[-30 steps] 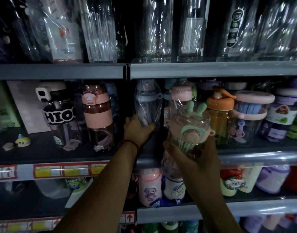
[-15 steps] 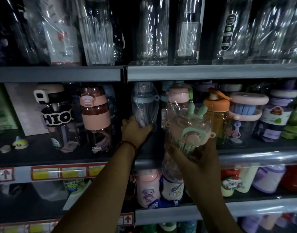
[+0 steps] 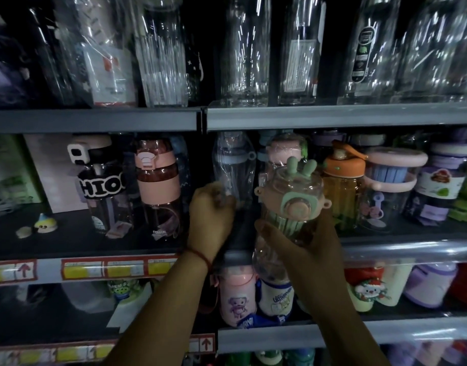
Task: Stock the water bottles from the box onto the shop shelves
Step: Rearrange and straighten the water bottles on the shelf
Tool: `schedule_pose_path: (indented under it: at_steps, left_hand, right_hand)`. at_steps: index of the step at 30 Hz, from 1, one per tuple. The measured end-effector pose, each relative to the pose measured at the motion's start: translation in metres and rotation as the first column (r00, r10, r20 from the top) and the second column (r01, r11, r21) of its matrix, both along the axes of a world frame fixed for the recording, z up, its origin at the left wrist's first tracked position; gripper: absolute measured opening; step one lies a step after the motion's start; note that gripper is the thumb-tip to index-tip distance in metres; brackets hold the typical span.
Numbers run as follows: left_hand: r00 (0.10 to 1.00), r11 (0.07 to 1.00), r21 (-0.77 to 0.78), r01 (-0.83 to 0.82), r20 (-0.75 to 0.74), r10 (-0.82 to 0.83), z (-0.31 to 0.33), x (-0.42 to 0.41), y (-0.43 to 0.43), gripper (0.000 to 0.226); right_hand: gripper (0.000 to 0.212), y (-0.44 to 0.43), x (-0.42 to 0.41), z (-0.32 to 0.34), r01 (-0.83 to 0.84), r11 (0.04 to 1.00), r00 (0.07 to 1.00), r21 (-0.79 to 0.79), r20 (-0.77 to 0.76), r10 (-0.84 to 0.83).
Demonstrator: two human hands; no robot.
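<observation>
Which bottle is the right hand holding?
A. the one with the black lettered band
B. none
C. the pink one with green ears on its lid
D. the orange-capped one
C: the right hand grips the pink bottle with green ears from below; the left hand holds the clear wrapped bottle.

Small toy figure with a blue-yellow pointed hat sits far left on the middle shelf, beige scrap just beside it. Green carton and pale card stand behind. Yellow price labels and red arrow sticker below. Christmas-print cup lower right.
</observation>
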State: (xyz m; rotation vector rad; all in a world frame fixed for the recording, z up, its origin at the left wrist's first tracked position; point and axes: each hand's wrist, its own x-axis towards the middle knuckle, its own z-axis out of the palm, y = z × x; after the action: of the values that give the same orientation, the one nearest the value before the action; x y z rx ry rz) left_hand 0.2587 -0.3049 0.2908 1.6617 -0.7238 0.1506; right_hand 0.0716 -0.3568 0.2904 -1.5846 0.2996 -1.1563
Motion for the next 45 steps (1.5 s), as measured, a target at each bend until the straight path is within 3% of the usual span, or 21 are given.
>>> schedule_pose_path:
  at_steps: [1, 4, 6, 8, 10, 13, 20, 23, 31, 35, 45]
  left_hand:
    - [0.998, 0.992, -0.120, -0.022, 0.055, 0.028, -0.005, -0.018, 0.012, 0.012]
    - [0.989, 0.951, -0.301, 0.076, 0.141, -0.035, -0.020, -0.071, 0.045, 0.025]
    - [0.965, 0.918, -0.297, 0.261, 0.087, -0.247, -0.029, -0.088, 0.058, 0.026]
    - [0.911, 0.885, -0.231, 0.404, 0.017, -0.412, -0.032, -0.093, 0.064, 0.041]
    - [0.926, 0.918, -0.121, 0.378, 0.032, -0.377, -0.031, -0.088, 0.064, 0.066]
    - [0.974, 0.974, -0.052, 0.218, 0.078, -0.214, -0.026, -0.071, 0.058, 0.077]
    - [0.985, 0.994, -0.020, 0.109, 0.136, -0.105, -0.027, -0.019, 0.042, 0.066]
    - [0.990, 0.990, -0.045, 0.136, 0.056, -0.133, -0.030, -0.011, 0.038, 0.070]
    - [0.976, 0.983, 0.047, 0.176, 0.121, -0.180, -0.025, -0.007, 0.039, 0.059]
    - [0.978, 0.984, 0.061, 0.168, 0.111, -0.174, -0.026, -0.007, 0.038, 0.060]
    - [0.988, 0.992, 0.067, 0.111, 0.097, -0.117, -0.029, -0.008, 0.034, 0.066]
  right_hand:
    - [0.055, -0.001, 0.002, 0.001, -0.008, 1.000, 1.000, -0.002, -0.005, 0.008]
    - [0.052, -0.003, 0.007, 0.003, -0.039, 0.999, 0.999, -0.013, -0.020, 0.039]
    - [0.049, -0.004, 0.013, 0.008, -0.073, 0.997, 0.997, -0.028, -0.033, 0.072]
    - [0.050, -0.005, 0.021, 0.013, -0.076, 0.995, 0.995, -0.071, -0.067, 0.071]
    - [0.052, -0.007, 0.034, 0.019, -0.068, 0.993, 0.993, -0.098, -0.100, 0.058]
    - [0.073, -0.010, 0.056, 0.026, -0.067, 0.993, 0.988, -0.100, -0.144, 0.052]
    - [0.068, -0.023, 0.087, 0.020, -0.105, 0.983, 0.982, -0.149, -0.174, 0.078]
    - [0.057, -0.024, 0.093, 0.014, -0.058, 0.969, 0.966, -0.239, -0.257, -0.005]
    - [0.052, -0.014, 0.094, 0.005, 0.052, 0.942, 0.923, -0.331, -0.345, -0.172]
    - [0.057, -0.014, 0.093, 0.004, 0.054, 0.941, 0.917, -0.335, -0.356, -0.179]
    - [0.047, -0.011, 0.090, 0.000, 0.028, 0.955, 0.935, -0.296, -0.331, -0.130]
